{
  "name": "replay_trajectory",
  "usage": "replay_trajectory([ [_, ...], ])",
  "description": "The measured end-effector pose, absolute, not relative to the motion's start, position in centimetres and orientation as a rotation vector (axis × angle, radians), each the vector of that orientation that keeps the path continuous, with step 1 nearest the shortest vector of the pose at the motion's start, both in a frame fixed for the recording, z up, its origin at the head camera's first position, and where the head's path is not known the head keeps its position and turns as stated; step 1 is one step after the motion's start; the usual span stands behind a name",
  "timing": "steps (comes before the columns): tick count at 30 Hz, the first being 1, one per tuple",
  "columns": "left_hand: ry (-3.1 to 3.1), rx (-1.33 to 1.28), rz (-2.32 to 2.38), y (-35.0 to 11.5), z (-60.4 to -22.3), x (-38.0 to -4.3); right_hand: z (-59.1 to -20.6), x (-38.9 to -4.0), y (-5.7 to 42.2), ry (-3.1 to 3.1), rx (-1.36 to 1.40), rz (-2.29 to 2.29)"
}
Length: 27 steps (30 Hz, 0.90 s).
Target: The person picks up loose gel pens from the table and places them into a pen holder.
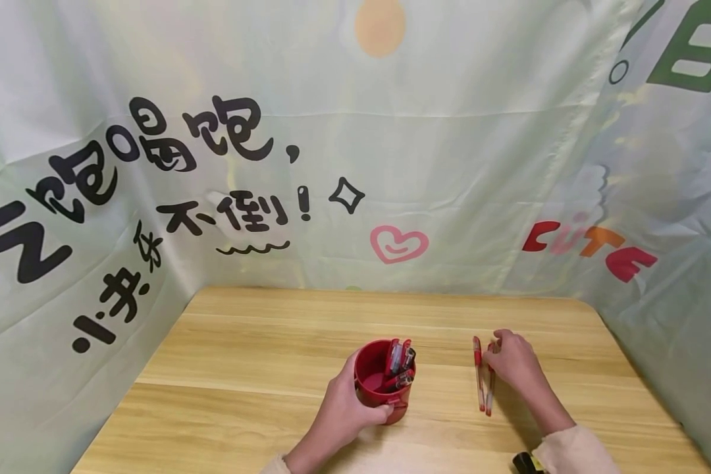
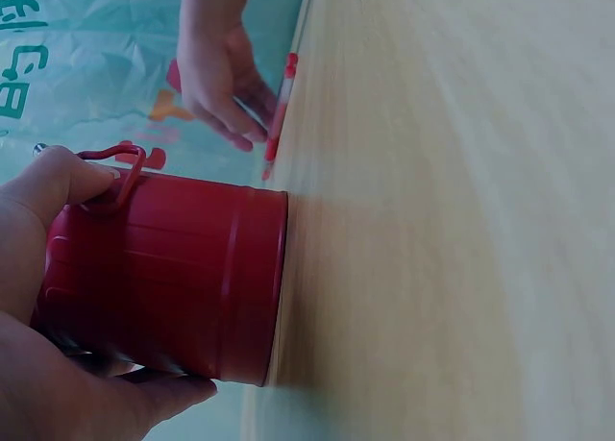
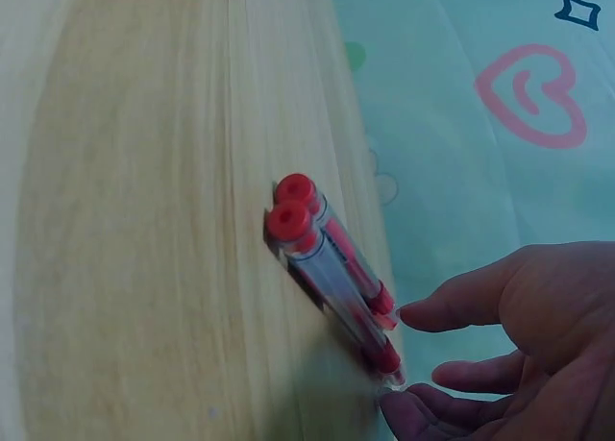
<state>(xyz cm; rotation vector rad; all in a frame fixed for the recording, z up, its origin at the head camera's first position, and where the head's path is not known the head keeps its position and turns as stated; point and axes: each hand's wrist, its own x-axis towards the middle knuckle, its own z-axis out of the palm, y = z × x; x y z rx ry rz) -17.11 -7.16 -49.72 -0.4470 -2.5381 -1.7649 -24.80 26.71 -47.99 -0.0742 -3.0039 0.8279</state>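
Note:
My left hand (image 1: 349, 403) grips a red mug (image 1: 372, 399) from its left side, thumb by the handle (image 2: 135, 177). The mug stands upright, and several red and black pens (image 1: 398, 362) lean inside it toward the right. To the right, two clear-barrelled red pens (image 1: 479, 375) lie side by side on the table. My right hand (image 1: 514, 359) is over their far ends. In the right wrist view its thumb (image 3: 452, 306) and fingertips (image 3: 408, 407) are spread apart, right at the capped ends of the pens.
The wooden table (image 1: 243, 355) has a printed fabric backdrop (image 1: 462, 164) behind it and at both sides. A black object with a yellow part (image 1: 526, 463) lies by the right sleeve (image 1: 575, 451) at the bottom of the head view.

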Motion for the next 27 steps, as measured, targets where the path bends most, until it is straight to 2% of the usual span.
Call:
replay_trajectory([
  [27,-2.535,-0.446,-1.796,-7.2,-49.6,-17.1,-48.5,-26.1,27.1,-3.060,-0.165,0.868],
])
